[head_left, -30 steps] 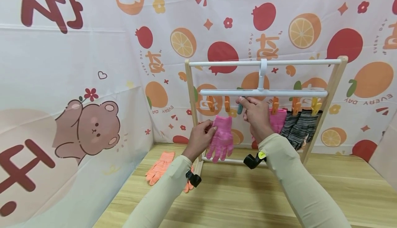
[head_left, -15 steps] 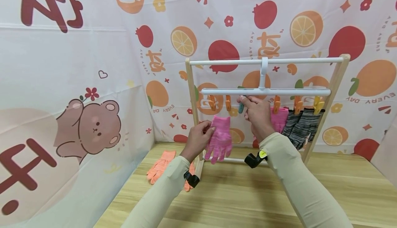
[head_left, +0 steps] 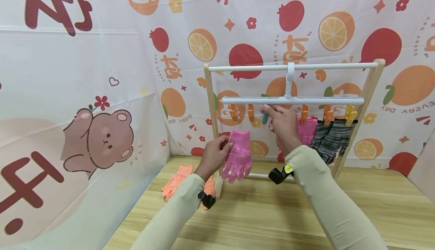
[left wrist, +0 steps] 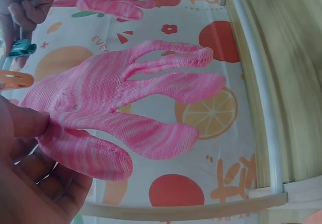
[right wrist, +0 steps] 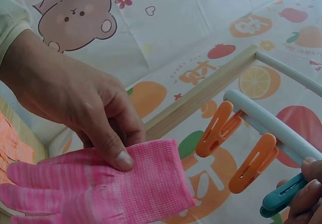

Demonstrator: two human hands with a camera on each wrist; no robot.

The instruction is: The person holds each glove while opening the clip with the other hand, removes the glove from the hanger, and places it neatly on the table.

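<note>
A pink knitted glove (head_left: 239, 152) hangs fingers down from my left hand (head_left: 215, 155), which pinches its side near the cuff between thumb and fingers. My right hand (head_left: 283, 125) grips a teal clothespin (right wrist: 284, 196) under the white hanger bar (head_left: 258, 100). Left of that clothespin, two orange clothespins (right wrist: 253, 162) hang from the bar holding nothing. The held glove is below them and apart from every clip. To the right of my right hand, a second pink glove (head_left: 307, 131) hangs clipped, partly hidden by that hand.
Grey-black gloves (head_left: 334, 138) hang at the bar's right end from orange and yellow clothespins (head_left: 350, 115). A wooden rack (head_left: 368, 102) with a white top rail carries the hanger. Orange gloves (head_left: 178, 180) lie on the wooden table (head_left: 272, 219) at left, partly behind my left forearm.
My left hand has lowered the pink glove slightly and drawn it a little left, away from the bar. My right hand stays at the teal clothespin.
</note>
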